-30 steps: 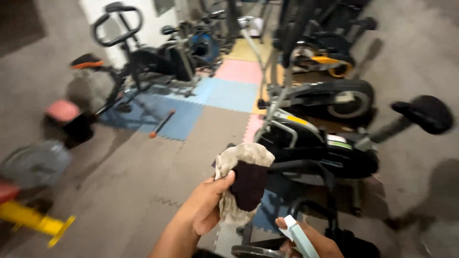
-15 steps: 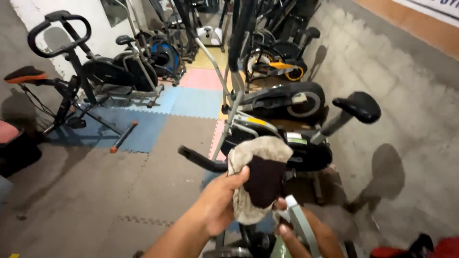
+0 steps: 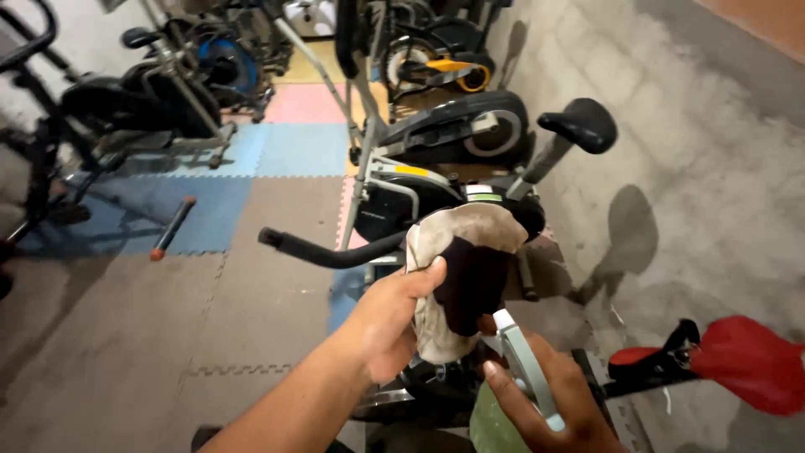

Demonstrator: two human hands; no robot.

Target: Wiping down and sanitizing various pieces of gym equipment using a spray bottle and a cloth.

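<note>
Here, L hand (image 3: 386, 323) fingers grip rag (image 3: 457, 281); R hand (image 3: 549, 403) holds spray bottle (image 3: 524, 373), body cut off.

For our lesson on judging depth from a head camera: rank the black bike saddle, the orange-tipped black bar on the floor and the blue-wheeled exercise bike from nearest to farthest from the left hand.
1. Black bike saddle: up and right of the left hand.
2. Orange-tipped black bar: lying on the floor mats to the left.
3. Blue-wheeled exercise bike: far back, upper left.

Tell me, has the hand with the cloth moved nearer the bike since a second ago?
Cannot tell: the camera itself swung. The left hand keeps the cloth raised before the bike.
</note>
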